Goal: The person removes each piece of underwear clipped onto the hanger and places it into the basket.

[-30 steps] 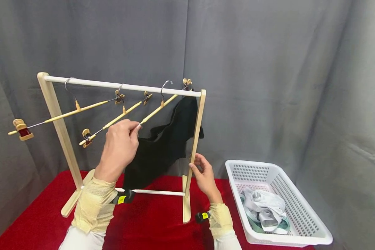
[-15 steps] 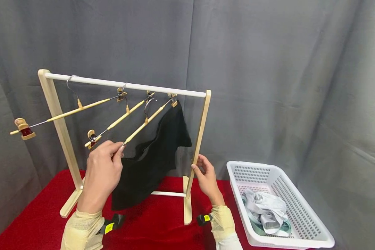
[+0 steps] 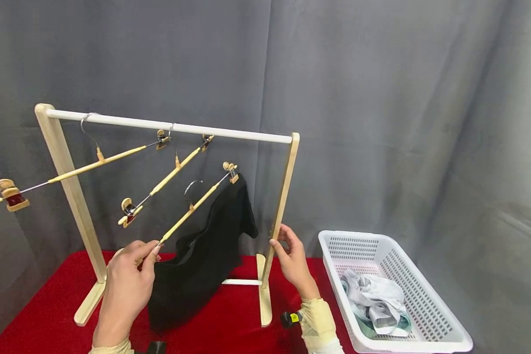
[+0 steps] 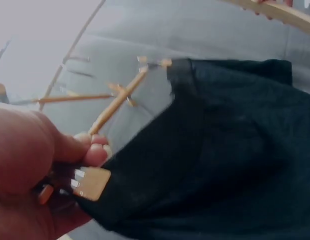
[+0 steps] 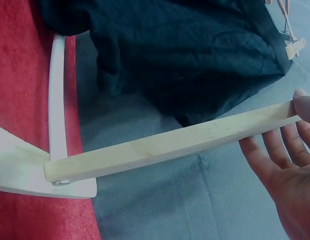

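My left hand pinches the near end of a wooden clip hanger. Its hook stands free, well below the rack's top rail. From both end clips hangs a black garment, reaching down close over the red cloth; the near clip shows by my palm in the left wrist view. My right hand grips the right post of the wooden rack, thumb on the near side and fingers behind.
Two bare clip hangers, one at left and one mid-rail, hang from the white top rail. A white basket with crumpled pale garments stands at right. Red cloth covers the table; a grey curtain hangs behind.
My left hand has drawn the hanger and black garment down and toward me, to the left; the hook has dropped from rail height to well below. My right hand stays on the post.
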The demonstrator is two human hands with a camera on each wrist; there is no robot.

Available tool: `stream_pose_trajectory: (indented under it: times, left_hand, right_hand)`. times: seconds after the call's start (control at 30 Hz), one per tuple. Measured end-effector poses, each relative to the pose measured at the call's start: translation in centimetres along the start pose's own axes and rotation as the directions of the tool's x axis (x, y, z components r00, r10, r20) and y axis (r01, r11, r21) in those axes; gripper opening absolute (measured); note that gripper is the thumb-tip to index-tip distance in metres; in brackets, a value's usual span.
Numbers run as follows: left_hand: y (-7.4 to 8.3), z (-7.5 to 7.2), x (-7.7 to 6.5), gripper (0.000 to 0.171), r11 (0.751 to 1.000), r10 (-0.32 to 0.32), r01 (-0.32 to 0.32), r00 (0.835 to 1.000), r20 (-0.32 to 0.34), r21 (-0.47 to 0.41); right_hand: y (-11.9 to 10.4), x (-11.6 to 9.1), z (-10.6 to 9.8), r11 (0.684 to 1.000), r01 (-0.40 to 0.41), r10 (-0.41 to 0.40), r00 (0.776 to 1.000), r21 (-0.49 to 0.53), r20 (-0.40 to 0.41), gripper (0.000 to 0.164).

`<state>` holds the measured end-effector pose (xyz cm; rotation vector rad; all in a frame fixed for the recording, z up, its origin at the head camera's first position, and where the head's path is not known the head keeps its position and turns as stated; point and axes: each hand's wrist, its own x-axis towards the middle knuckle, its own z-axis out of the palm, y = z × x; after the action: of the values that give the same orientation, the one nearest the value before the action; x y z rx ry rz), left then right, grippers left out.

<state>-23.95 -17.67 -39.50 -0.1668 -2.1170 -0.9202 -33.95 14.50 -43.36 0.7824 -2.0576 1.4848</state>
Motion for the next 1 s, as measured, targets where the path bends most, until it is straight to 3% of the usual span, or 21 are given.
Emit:
stream_pose_trajectory:
  times: [0.17, 0.4, 0.63, 0.8, 0.87, 1.0]
  left_hand:
    - [-1.1, -0.5, -0.2, 0.018, 1.0, -0.024, 0.025, 0.998, 0.066, -0.009]
    - [-2.7, -0.8, 0.2, 0.023, 0.995, 0.084, -0.073, 0.98, 0.182, -0.064]
    - [-3.5, -1.2, -0.1, 0.022, 0.989, 0.109, -0.077, 0.959, 0.262, -0.13]
    - [-3.7, -2.3, -0.3, 0.025, 0.993, 0.039, 0.001, 0.939, 0.341, -0.116]
    - [-3.7, -2.9, -0.4, 0.026, 0.994, -0.004, 0.046, 0.925, 0.381, -0.103]
    - [-3.8, -4.1, -0.7, 0.026, 0.981, -0.063, 0.142, 0.88, 0.47, -0.135]
  right_hand:
    - [-0.1, 0.0, -0.1, 1.0, -0.014, 0.014, 1.0, 0.008, -0.01, 0.037]
    - [0.0, 0.2, -0.6, 1.0, 0.02, -0.021, 0.999, -0.013, -0.03, 0.039]
    - [0.0, 0.0, -0.5, 1.0, 0.005, -0.006, 0.999, -0.014, -0.033, 0.038]
    - [-0.1, 0.0, -0.3, 1.0, -0.002, 0.002, 1.0, -0.002, -0.024, 0.039]
    - [-0.2, 0.0, -0.2, 1.0, 0.001, -0.001, 1.0, -0.003, -0.018, 0.039]
    - [-0.5, -0.1, 0.0, 1.0, -0.013, 0.013, 1.0, -0.009, -0.008, 0.037]
